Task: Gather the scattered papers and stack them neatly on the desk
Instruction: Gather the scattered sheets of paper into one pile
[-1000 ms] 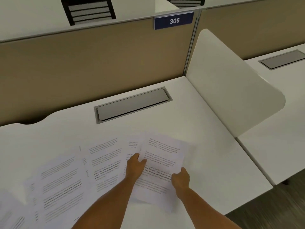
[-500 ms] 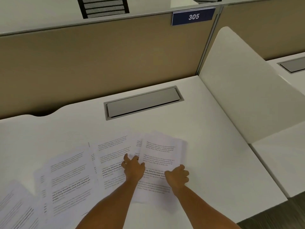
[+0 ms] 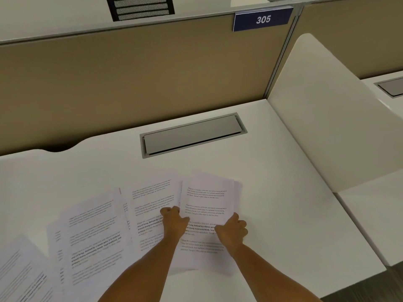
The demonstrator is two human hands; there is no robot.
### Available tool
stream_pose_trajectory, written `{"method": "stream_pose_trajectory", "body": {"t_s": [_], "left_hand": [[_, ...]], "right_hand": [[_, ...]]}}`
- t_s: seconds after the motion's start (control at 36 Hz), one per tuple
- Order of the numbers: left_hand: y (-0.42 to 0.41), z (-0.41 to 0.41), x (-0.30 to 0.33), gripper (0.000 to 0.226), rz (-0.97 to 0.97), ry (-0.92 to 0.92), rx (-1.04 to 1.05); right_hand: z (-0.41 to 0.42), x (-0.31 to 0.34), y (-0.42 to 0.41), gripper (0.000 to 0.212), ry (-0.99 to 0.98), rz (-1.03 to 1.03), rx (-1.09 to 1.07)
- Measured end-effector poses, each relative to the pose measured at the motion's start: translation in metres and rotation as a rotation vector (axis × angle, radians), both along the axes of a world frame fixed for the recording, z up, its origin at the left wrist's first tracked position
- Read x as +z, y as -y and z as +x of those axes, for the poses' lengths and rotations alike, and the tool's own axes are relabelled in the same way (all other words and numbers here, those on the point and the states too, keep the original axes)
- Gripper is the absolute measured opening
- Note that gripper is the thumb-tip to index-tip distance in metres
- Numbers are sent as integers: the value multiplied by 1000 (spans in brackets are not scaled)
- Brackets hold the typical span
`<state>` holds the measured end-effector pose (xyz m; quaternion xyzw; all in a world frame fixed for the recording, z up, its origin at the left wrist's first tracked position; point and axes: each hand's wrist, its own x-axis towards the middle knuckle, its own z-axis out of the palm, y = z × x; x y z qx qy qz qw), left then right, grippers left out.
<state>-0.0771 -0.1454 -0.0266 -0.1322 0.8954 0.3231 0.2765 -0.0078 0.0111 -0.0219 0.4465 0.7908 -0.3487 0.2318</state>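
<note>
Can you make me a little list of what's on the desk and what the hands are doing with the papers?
desk: white desk with a closed grey hatch
sign: blue plate reading 305
papers being gathered: small stack, edges uneven
left hand: left hand at the stack's left edge
right hand: right hand at the stack's right edge
loose papers: printed sheets spread out to the left, overlapping
job done: not yet
</note>
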Motion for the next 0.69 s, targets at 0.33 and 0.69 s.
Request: {"method": "stream_pose_trajectory", "body": {"t_s": [0.33, 0.69], "left_hand": [[-5, -4, -4, 78, -178, 7, 9], [-3, -3, -2, 41, 70, -41, 76]], "right_hand": [[-3, 5, 1, 82, -47, -36, -45], [-5, 4, -2, 90, -16, -163, -67]]}}
